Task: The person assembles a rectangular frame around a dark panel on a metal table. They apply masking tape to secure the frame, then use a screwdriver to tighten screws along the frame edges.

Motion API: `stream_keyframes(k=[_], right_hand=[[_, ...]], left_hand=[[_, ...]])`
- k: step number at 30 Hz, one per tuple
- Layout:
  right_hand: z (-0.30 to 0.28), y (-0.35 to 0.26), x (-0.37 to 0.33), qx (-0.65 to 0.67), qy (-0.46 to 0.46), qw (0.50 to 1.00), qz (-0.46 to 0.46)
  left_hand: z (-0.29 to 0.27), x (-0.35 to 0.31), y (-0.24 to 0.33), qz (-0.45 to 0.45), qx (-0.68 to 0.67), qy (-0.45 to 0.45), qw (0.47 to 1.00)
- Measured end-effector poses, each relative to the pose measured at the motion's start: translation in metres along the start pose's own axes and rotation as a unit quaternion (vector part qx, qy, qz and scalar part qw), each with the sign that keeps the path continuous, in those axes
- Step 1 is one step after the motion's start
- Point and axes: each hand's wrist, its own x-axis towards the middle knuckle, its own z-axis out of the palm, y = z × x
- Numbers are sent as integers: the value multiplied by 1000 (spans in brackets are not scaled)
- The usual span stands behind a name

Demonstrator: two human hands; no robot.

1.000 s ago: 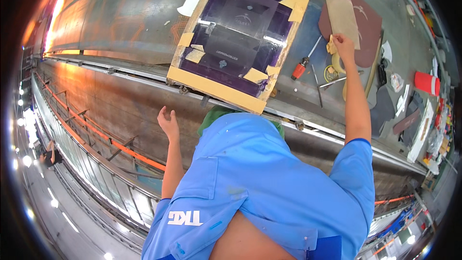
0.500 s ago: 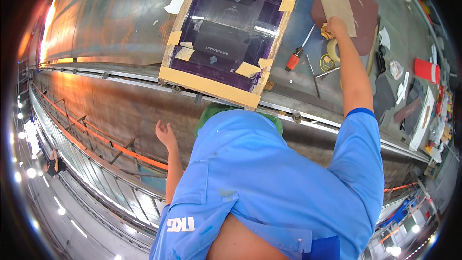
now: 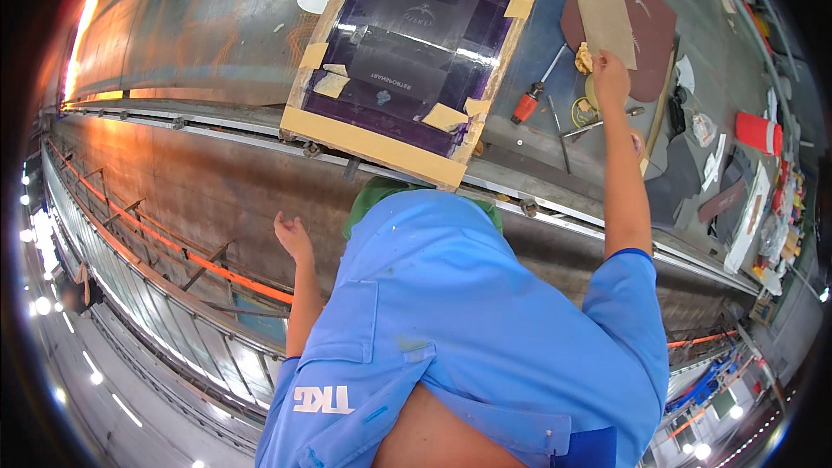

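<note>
Head: tape roll (image 3: 591, 89) partly behind right hand (image 3: 612, 82)

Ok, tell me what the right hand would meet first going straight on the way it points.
Probably the tan sheet: the right hand points at its near edge, though depth is unclear and they may be touching. A crumpled yellowish scrap lies just left of the fingertips.
</note>
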Motion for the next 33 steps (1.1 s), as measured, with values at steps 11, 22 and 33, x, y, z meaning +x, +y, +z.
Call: stream_keyframes(k=[11, 22, 33], right_hand=[[-52, -93, -121, 328, -123, 930, 110], [-85, -168, -327, 339, -274, 875, 212], [-53, -165, -445, 415, -303, 760, 398]], left_hand=[[18, 60, 63, 4, -177, -24, 984], [23, 118, 192, 166, -184, -60, 967], [87, 209, 211, 112, -276, -278, 913]])
